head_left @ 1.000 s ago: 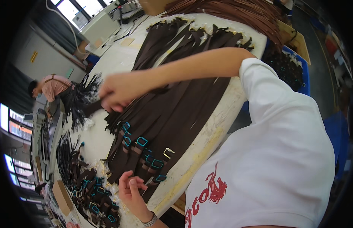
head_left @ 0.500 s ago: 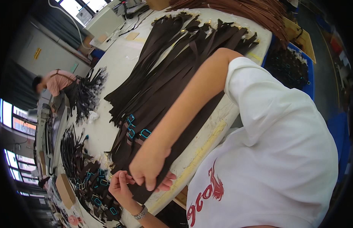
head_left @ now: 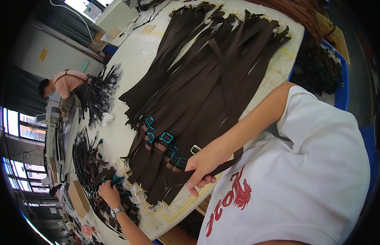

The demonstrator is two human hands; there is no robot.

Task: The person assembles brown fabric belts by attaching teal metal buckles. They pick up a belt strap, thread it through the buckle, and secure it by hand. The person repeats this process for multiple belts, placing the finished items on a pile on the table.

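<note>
Long dark brown straps lie side by side across the table. Along their near ends is a row of teal rectangular buckles on short brown loops. Over the straps near the table's front edge, my right hand is closed on a dark brown strap, its index finger stretched out. A pale metal buckle shows beside that hand. At the left, my left hand bends its fingers into a heap of short buckled straps; what they grip is hidden.
The white table curves away to the far side. Another bundle of black straps lies near a co-worker at far left. A blue crate of dark pieces stands at right, and brown strips lie at the back.
My hands were together at the straps' near end; the left has moved to the heap at left, the right toward the table's edge. More buckles of the row now show.
</note>
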